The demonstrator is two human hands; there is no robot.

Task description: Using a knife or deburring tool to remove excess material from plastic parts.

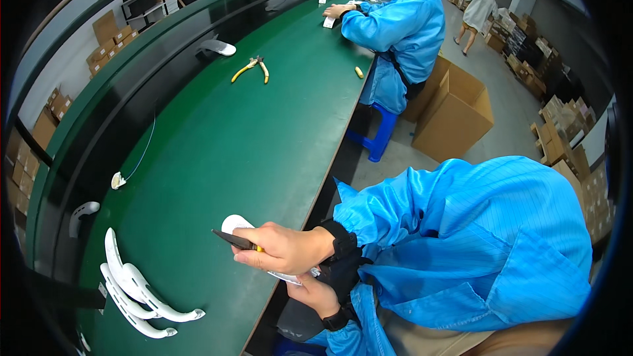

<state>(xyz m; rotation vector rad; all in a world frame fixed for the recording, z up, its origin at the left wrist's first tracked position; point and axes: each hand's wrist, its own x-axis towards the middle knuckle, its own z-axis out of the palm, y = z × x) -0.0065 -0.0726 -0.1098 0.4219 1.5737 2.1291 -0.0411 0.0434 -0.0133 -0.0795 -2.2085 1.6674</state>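
My right hand (283, 248) is closed around needle-nose pliers (232, 238), whose dark pointed jaws stick out to the left and whose yellow grip shows a little. Just below it, my left hand (316, 295) grips a white plastic piece (285, 277) near the table's edge. The rounded white end (235, 223) beyond my right hand looks like part of the same piece; its middle is hidden by that hand. To the left, several curved white plastic pieces with slots (135, 290) lie in a pile on the green table (217, 158).
Yellow-handled pliers (251, 70) lie open farther up the table, near a white piece (219, 47). A small white part with a thin wire (118, 180) sits left. A co-worker in blue (402, 20) works at the far end, beside an open cardboard box (455, 115).
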